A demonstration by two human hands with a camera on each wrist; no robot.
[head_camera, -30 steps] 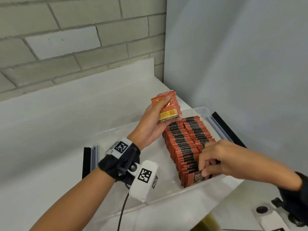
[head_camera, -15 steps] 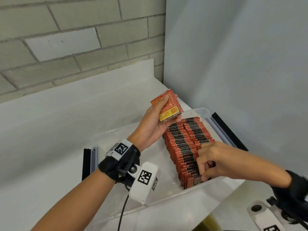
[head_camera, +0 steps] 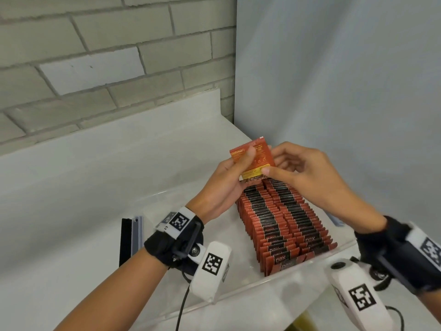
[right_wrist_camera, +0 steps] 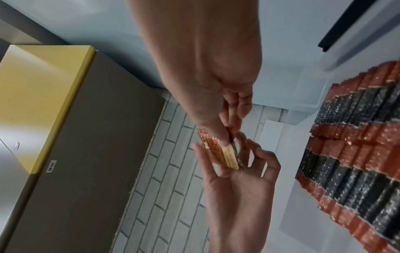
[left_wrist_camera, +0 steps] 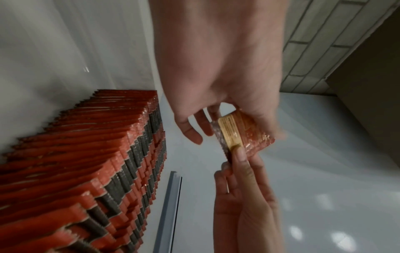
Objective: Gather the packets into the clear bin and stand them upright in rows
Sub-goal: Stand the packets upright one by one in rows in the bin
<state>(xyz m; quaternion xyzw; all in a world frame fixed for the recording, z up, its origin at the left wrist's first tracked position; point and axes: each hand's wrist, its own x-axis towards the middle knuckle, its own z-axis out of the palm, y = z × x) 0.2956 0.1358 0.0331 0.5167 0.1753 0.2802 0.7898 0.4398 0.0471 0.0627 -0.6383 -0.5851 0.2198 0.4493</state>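
My left hand (head_camera: pixel 249 156) holds a small stack of orange packets (head_camera: pixel 256 161) above the far end of the clear bin (head_camera: pixel 250 295), thumb on the front face. My right hand (head_camera: pixel 270 161) pinches the same stack at its right edge, thumb on the yellow label. Two rows of red-and-black packets (head_camera: pixel 281 223) stand upright along the bin's right side. The left wrist view shows the held packets (left_wrist_camera: pixel 244 130) between both hands, beside the rows (left_wrist_camera: pixel 86 154). In the right wrist view my thumb presses the stack (right_wrist_camera: pixel 218 150) over the left palm; the rows (right_wrist_camera: pixel 357 154) stand at right.
The bin sits on a white counter (head_camera: pixel 95 187) in a corner, with a brick wall behind and a grey panel (head_camera: pixel 334 91) on the right. A black and grey strip (head_camera: pixel 131 237) lies by the bin's left end. A yellow-topped cabinet (right_wrist_camera: pixel 43 85) stands below.
My right hand left the near end of the rows, rose to the far end and took hold of the stack in my left hand. The left hand stayed nearly still.
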